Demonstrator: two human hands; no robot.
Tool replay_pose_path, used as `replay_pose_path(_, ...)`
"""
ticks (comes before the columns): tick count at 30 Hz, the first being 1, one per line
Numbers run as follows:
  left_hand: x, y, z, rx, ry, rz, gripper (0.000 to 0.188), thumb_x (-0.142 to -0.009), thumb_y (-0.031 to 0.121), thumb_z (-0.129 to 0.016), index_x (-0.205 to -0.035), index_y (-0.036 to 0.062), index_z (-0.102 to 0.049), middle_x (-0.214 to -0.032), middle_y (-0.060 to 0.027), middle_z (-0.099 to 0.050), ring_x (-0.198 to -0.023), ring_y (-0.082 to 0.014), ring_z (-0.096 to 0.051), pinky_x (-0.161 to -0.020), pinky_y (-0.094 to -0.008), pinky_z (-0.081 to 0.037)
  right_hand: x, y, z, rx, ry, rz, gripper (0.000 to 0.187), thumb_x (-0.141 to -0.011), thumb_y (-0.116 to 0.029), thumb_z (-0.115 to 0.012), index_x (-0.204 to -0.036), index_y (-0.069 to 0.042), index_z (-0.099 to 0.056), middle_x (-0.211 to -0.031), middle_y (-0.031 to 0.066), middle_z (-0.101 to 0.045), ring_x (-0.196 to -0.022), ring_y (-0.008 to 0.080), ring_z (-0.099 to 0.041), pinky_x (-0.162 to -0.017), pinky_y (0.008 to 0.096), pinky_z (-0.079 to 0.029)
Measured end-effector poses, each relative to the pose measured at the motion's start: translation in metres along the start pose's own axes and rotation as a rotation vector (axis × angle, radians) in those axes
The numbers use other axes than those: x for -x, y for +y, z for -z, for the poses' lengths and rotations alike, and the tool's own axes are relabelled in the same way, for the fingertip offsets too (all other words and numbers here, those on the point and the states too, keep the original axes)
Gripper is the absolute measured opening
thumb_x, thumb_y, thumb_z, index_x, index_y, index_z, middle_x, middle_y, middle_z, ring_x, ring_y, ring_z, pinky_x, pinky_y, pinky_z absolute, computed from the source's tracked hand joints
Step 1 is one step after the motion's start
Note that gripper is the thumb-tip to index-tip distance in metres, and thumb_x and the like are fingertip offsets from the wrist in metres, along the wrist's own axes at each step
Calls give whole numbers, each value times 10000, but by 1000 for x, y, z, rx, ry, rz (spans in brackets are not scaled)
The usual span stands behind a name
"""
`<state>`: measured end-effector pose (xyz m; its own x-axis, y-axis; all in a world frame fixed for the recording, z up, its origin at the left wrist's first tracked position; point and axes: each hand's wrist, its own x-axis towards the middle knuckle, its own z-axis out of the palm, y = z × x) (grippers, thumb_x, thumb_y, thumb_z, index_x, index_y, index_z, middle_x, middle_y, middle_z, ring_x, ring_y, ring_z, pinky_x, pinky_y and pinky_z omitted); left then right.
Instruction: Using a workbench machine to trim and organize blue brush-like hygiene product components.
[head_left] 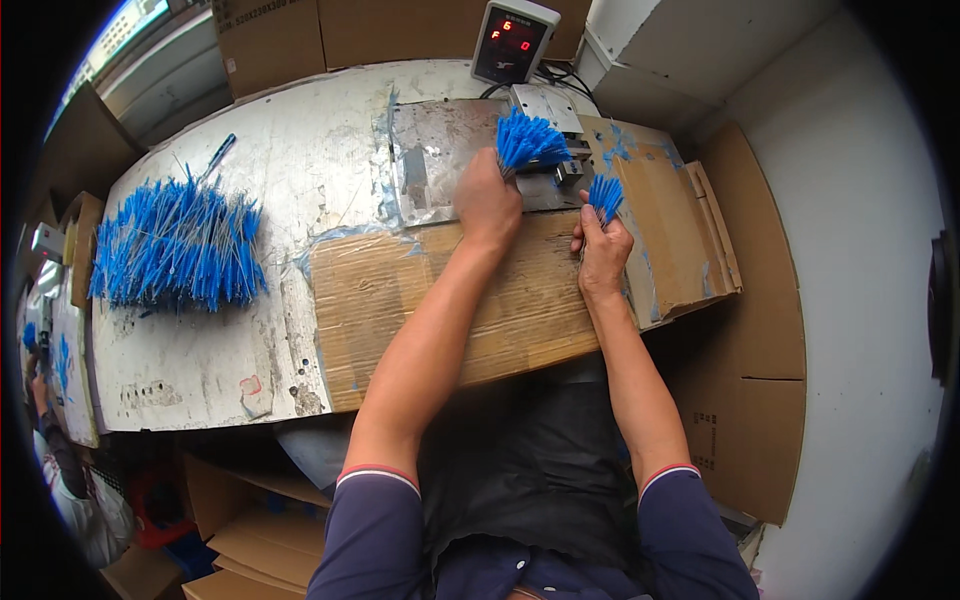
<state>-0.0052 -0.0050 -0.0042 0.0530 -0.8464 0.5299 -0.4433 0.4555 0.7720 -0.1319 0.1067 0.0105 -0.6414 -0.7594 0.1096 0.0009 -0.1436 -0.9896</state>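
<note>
My left hand (pixel 488 203) is closed round a thick bunch of thin blue-tipped wires (pixel 530 140), their blue ends fanning out above the fist. Beside it, my right hand (pixel 605 250) pinches a smaller bunch of blue-tipped wires (pixel 604 196) upright between thumb and fingers. Between and just beyond the hands is a small metal machine (pixel 568 172), partly hidden by the left bunch. A large heap of blue and grey wires (pixel 178 245) lies on the table at the left.
A display box with red digits (pixel 515 42) stands at the back of the white worktable (pixel 200 365). Cardboard (pixel 400 320) covers the near edge, and a cardboard box (pixel 660 220) sits right, near a white wall (pixel 860 250). Another person's arm (pixel 40 395) shows at far left.
</note>
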Motion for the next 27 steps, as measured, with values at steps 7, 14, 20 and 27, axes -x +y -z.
replay_pose_path(7, 3, -3, 3, 72, -1, 36, 82, -891, 107, -609, -960, 64, -600, -901, -201, -644, -869, -438, -616, -750, -529, -472, 0, 4, -5, 1, 43, 35, 118, -878, -29, -732, -886, -25, -614, -714, 27, -610, -526, 89, -532, -441, 239, -409)
replay_pose_path(14, 2, 2, 2, 113, 14, 55, 112, -884, 90, -621, -993, 65, -613, -932, -207, -651, -890, -442, -616, -765, -532, -472, -18, 5, -4, -24, 18, -49, 108, -845, -13, -745, -895, -20, -649, -675, -2, -598, -497, 70, -502, -440, 233, -382)
replay_pose_path(20, 2, 1, 1, 131, 14, 64, 120, -888, 94, -622, -1003, 66, -603, -938, -202, -649, -892, -443, -616, -765, -535, -472, -32, 17, -10, 127, 37, -20, 144, -816, -46, -769, -826, -48, -625, -727, -62, -575, -670, 50, -515, -644, 233, -431)
replay_pose_path(27, 0, -3, 0, 119, 3, 72, 114, -898, 104, -609, -1004, 73, -585, -915, -197, -640, -878, -442, -611, -752, -540, -467, -19, -5, -13, 62, -75, -92, 192, -824, -18, -772, -842, -67, -587, -702, -9, -608, -543, 71, -552, -459, 214, -403)
